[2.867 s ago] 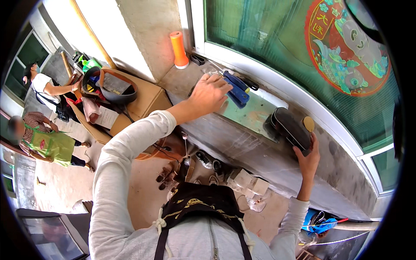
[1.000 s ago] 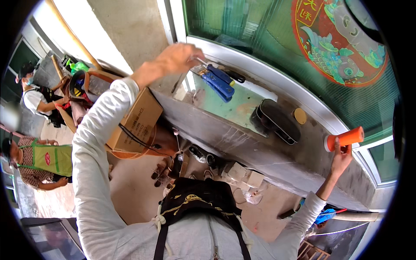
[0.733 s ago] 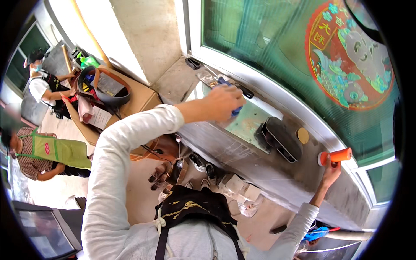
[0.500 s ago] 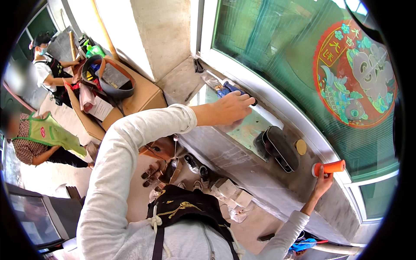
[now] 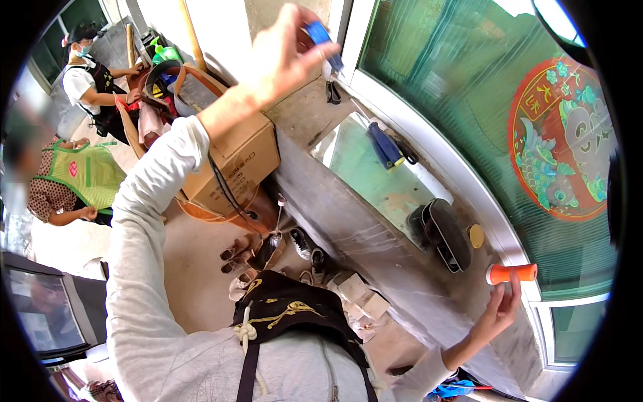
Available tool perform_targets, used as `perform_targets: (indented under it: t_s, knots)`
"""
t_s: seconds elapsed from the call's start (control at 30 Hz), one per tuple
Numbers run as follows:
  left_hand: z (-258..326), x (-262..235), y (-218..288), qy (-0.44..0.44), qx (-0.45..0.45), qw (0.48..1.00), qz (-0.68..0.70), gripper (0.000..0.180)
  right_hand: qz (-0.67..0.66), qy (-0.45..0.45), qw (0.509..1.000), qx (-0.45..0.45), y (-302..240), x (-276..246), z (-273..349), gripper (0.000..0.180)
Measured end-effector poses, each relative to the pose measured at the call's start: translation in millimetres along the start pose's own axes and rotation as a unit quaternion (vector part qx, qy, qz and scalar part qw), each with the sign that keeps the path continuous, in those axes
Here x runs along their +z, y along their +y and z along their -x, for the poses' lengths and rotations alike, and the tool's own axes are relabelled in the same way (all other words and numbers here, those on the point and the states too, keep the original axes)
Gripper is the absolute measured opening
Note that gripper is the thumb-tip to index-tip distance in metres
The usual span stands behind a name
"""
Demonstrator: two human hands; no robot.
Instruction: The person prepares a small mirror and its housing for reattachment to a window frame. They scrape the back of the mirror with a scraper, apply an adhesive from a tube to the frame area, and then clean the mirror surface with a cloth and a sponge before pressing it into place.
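Note:
Raised over the far end of a concrete ledge [image 5: 295, 110], my left hand [image 5: 284, 57] pinches a small blue object [image 5: 321, 41] whose kind I cannot make out. Below it, a blue-handled screwdriver [image 5: 385, 146] lies on a pane of glass [image 5: 362, 161] on the ledge. My right hand [image 5: 495, 313] is beside an orange cylinder [image 5: 512, 273] with a pale end; its fingers are apart and not wrapped round it. One fingertip overlaps the cylinder, and contact is unclear. Between the hands sit a black oblong case [image 5: 445, 234] and a round gold disc [image 5: 476, 236].
A green window [image 5: 429, 87] with a round red decoration [image 5: 559, 141] borders the ledge. A cardboard box [image 5: 234, 161] piled with goods stands left. Shoes [image 5: 305, 244] and pale blocks [image 5: 358, 291] lie on the floor. Two other people [image 5: 100, 87] are at the left.
My left hand has left the screwdriver area, moved up and to the left, and now holds the small blue object. My right hand has loosened from the orange cylinder and dropped slightly below it.

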State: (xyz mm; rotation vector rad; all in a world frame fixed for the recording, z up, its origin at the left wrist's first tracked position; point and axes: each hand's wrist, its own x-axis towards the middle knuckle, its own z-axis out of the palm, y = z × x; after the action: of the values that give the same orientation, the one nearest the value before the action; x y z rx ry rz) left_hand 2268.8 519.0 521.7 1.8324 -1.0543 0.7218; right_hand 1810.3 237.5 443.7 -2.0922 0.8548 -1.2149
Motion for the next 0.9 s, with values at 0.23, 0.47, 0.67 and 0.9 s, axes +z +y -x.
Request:
perform_targets:
  t_s: [0.23,0.47,0.67,0.9]
  knots:
    - [12.1,3.9,-63.0,-0.018,-0.083,0.984,-0.159,0.044,-0.144,-0.337,0.916,-0.163,-128.2,174.1,-49.6,0.023]
    - [10.8,4.4,-63.3,-0.058,-0.061,0.981,-0.173,0.027,0.146,-0.357,0.865,-0.321,-150.0,390.0,-76.5,0.037]
    - [7.1,-32.9,-38.9,-0.282,-0.098,0.941,-0.157,0.02,0.239,-0.33,0.881,-0.24,-142.7,481.5,-78.2,0.04]
    - [-20.0,-17.8,-54.9,-0.273,-0.077,0.949,-0.137,0.02,0.185,-0.241,0.904,-0.301,-102.5,469.7,-73.7,0.027]
